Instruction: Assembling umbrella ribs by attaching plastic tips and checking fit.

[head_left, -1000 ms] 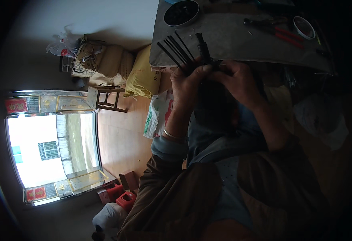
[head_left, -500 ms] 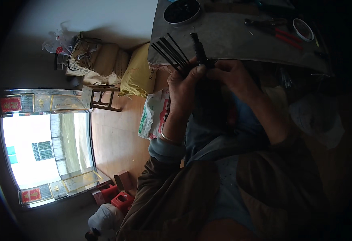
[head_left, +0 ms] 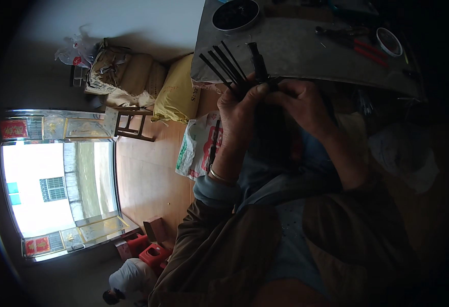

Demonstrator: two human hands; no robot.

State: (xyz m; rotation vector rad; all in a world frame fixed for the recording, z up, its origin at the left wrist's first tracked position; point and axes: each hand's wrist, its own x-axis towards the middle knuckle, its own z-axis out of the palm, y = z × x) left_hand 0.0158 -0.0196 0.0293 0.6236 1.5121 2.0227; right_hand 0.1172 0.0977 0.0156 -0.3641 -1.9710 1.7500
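My left hand [head_left: 236, 113] is closed around a bundle of thin black rods [head_left: 228, 65], which fan out upward past its fingers. Beside the rods stands a thicker, stepped black tube [head_left: 257, 62], with a thin wire-like tip at its top. My left thumb presses at the tube's base. My right hand [head_left: 302, 102] meets it there, its thumb and fingers pinched together on the dark part at the base. What exactly the right fingertips hold is too dark to make out. Dark material hangs below both hands in front of my lap.
A grey table [head_left: 296, 56] ahead bears a bowl of small black parts [head_left: 235, 14], red-handled pliers [head_left: 370, 51] and a small round dish [head_left: 389, 42]. Sacks [head_left: 176, 89] and a wooden stool [head_left: 132, 123] stand left. Another person [head_left: 129, 279] is near red stools [head_left: 154, 256].
The black rods have shifted slightly and now stand in more separated groups. Both hands stay together at the tube's base. The view has moved a little.
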